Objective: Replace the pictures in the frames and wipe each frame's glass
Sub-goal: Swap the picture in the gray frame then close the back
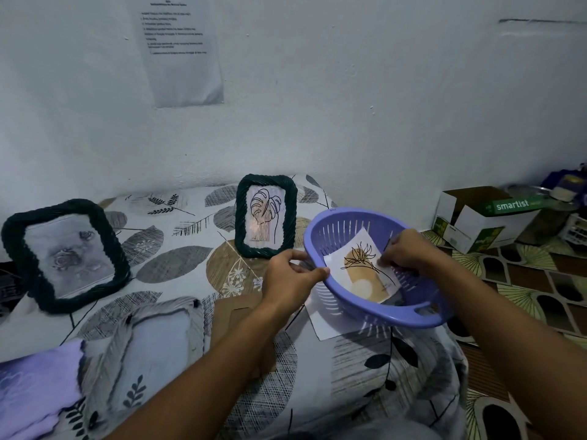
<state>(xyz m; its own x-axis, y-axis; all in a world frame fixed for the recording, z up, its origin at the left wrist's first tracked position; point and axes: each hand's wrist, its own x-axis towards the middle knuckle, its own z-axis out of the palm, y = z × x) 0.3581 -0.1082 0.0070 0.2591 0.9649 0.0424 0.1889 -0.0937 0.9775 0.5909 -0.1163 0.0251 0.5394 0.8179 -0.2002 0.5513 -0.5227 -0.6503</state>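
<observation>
We have our left hand (293,274) gripping the near-left rim of the purple basket (409,315), thumb over the edge and fingers curled beneath, tipping it toward us above the bed. Our right hand (409,249) reaches inside, fingertips pinching the right edge of the print (360,274), a thin sheet with a tan shape and a black line-drawn plant, lying flat against the basket's slotted wall. We judge the sheet light and limp: it will bend and crease if pinched hard at a corner, so a soft hold along an edge, with a finger slid under, should serve better. Another white sheet (327,325) lies on the bedspread under the basket. The basket itself looks stiff and light, easy to hold by the rim with one hand. The frames are likely more delicate, since their glass could smudge or crack; the woven borders are the places to hold. One dark frame (266,215) stands upright by the wall with a leaf drawing in it, a second dark frame (65,255) leans at the left, and a pale frame (155,350) lies flat near us, just beside a lilac cloth (38,385).
</observation>
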